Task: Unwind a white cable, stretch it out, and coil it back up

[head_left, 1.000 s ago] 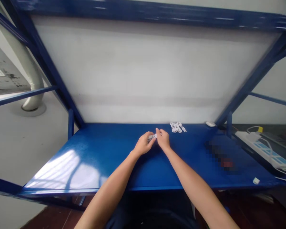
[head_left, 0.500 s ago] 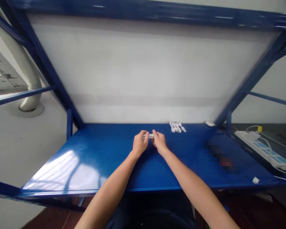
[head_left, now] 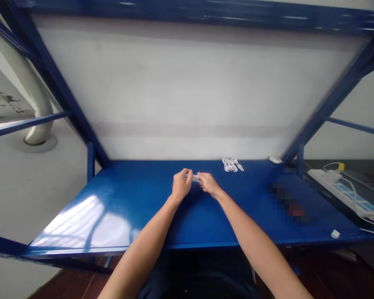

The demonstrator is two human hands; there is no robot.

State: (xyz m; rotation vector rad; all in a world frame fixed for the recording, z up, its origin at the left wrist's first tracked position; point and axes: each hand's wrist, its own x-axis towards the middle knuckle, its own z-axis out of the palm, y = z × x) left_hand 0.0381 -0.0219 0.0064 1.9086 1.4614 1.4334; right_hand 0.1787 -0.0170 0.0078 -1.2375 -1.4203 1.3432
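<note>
Between my two hands, just above the blue table (head_left: 137, 199), is a folded bundle of white cable (head_left: 195, 178). My left hand (head_left: 182, 183) is closed around its left end, thumb on top. The right end is pinched by the thumb and fingers of my right hand (head_left: 208, 182). Several similar white cable bundles (head_left: 232, 165) lie side by side at the table's back edge, a little right of my hands. The cable's plugs are hidden by my fingers or too small to make out.
A white rounded object (head_left: 275, 160) sits at the back right corner. Farther right is a white power strip (head_left: 345, 195) with plugged-in cords. A small white block (head_left: 335, 234) lies near the front right edge, and a blurred-out dark item (head_left: 288, 203) behind it. Blue frame posts (head_left: 318, 118) flank the table.
My right hand has turned slightly and its fingers have shifted on the cable bundle. The left hand has moved slightly to the left. Both still hold the bundle.
</note>
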